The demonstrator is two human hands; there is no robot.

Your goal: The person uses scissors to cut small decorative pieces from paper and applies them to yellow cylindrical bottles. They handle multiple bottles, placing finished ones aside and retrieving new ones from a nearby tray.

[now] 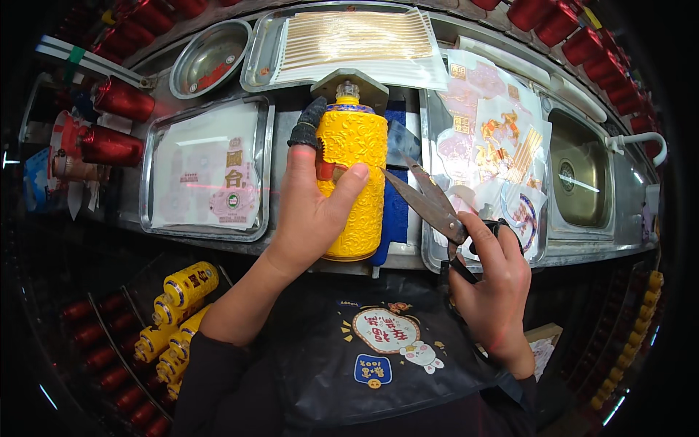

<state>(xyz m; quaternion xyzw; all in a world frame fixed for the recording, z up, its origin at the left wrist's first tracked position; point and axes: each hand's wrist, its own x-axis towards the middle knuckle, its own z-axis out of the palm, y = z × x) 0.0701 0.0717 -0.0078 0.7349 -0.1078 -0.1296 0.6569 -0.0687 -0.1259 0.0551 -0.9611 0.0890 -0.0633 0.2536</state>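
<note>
Yellow embossed bottle [355, 149] steadied in my curled left hand [309, 211], I'm gripping parted scissors [453, 229] in my right hand [499, 280], seemingly preparing a cut needing careful aim.

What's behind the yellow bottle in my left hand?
Past the yellow bottle you see blue material and a metal plate; the rest is covered by the bottle and your left hand.

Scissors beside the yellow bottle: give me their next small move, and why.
Probably ease the scissors slightly away from the embossed yellow bottle: the right hand holds them with blades parted, one tip right by the bottle's side, and the left hand grips that bottle close by.
</note>
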